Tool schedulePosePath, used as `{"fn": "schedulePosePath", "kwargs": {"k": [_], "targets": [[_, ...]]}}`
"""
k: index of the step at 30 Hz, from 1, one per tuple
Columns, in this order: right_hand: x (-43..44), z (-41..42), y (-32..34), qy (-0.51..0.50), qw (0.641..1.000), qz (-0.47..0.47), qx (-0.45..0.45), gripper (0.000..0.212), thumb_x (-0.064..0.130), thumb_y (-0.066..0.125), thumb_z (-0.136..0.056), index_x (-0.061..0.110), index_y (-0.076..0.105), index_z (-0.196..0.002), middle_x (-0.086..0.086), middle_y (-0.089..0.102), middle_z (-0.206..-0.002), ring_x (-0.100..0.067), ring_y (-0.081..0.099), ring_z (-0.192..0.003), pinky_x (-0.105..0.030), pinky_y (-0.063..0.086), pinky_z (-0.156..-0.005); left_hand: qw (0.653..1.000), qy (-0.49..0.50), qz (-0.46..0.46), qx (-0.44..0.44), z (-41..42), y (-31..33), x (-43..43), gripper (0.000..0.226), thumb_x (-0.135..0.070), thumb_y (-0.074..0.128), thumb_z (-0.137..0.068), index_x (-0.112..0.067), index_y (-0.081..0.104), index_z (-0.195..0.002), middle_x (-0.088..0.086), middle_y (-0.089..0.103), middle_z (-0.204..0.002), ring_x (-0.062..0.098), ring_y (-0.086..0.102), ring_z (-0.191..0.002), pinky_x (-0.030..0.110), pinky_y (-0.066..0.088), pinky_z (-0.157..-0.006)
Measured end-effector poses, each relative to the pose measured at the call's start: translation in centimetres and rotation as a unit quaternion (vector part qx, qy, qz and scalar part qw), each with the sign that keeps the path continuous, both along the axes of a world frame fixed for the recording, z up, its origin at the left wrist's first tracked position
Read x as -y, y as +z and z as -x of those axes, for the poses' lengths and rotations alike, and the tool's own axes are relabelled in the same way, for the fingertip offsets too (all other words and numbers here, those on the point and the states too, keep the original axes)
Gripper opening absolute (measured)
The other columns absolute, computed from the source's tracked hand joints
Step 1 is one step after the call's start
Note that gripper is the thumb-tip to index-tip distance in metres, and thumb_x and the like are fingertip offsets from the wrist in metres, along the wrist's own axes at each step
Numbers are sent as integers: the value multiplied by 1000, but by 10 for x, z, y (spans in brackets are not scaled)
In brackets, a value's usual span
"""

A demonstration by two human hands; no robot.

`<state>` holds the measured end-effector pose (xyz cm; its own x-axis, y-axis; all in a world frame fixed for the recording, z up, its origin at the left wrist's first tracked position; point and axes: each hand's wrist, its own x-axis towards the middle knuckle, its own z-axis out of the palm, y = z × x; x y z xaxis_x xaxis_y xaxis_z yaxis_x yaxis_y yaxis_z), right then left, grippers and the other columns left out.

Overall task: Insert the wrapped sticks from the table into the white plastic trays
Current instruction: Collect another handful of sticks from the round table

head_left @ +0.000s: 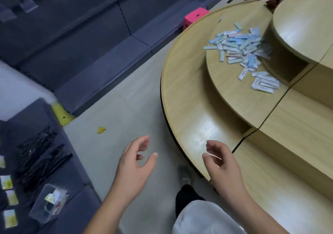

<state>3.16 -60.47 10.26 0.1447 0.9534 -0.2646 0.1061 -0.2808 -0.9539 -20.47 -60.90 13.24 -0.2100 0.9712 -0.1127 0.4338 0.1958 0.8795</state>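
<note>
Landmark: the tiered round wooden table; every place below is given from it.
Wrapped sticks: a loose heap of pale blue, pink and white wrapped sticks lies on the table's middle tier, pushed against the wall of the top tier, likely so they stay within reach and do not slide off.
Small cluster: a few white pieces lie together at the near edge of that heap; whether they are sticks or trays is too small to tell.
Left hand: off the table's near rim, over the floor, fingers loosely curled and spread, holding nothing.
Right hand: over the table's lowest tier, fingers half curled; a thin pale sliver shows at the fingertips, and I cannot tell if it is held.
Judgement: both hands seem poised to reach for the heap.
Hidden: no white plastic tray is clearly in view; motion blur softens everything.
</note>
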Motion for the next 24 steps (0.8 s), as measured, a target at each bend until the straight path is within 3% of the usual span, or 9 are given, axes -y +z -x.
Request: {"fn": "schedulePosePath", "kwargs": {"k": [5,10,15,20,24], "targets": [[-72,27,-20,-36,999,-3,16,30,13,66,-90,30,59,-114,16,63,-118,4,58,-109,-19,47,-89,998,-55,3,-15,26,-7,-94,44,-12,72,-87,-37,59,-121,-26,57,-114,1,57,-113,32,51,-93],[-163,50,-21,-68,998,14,-3,28,14,67,-91,30,61,-113,14,63,-115,-1,61,-107,-22,49,-89,996,-82,33,0,46,-4,-204,38,-15,72,-88,-42,61,-113,-19,66,-105,4,62,-104,35,52,-91],[-230,55,-14,-127,992,14,0,29,19,67,-90,39,60,-110,18,63,-114,1,61,-105,-10,46,-84,985,-164,48,-9,44,-2,-303,40,-13,71,-89,-44,62,-111,-24,66,-105,3,62,-105,28,49,-89],[-256,44,-19,-221,974,45,-9,29,21,66,-89,45,62,-105,26,62,-106,-1,62,-102,-9,46,-80,964,-257,65,13,3,-13,-389,42,-6,70,-89,-37,61,-116,-19,66,-100,3,63,-99,28,50,-88],[-272,38,-31,-324,944,58,19,34,21,68,-87,50,61,-103,27,61,-108,3,60,-105,-11,47,-81,929,-365,63,-4,-37,-31,-461,41,-16,70,-89,-43,59,-118,-24,64,-107,-1,60,-104,23,47,-85]]}}
